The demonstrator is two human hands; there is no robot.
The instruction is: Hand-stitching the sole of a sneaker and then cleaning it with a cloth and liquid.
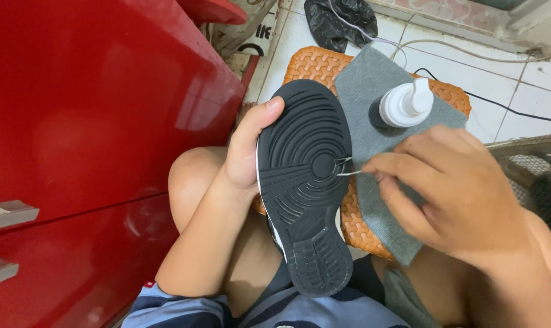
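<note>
My left hand (246,149) grips a sneaker (304,182) by its side, black rubber sole turned up toward me, toe pointing away. My right hand (451,194) pinches a thin white shoelace end (347,172) at the sole's right edge, fingers closed on it. Under my right hand lies a grey cloth (373,115), spread over an orange woven mat (315,64). A white pump bottle (404,104) stands on the cloth just beyond my right hand.
A red cabinet (93,152) with metal drawer handles fills the left side. A black plastic bag (339,21) and cables lie on the white tiled floor behind the mat. A wire-mesh object (533,167) sits at the right.
</note>
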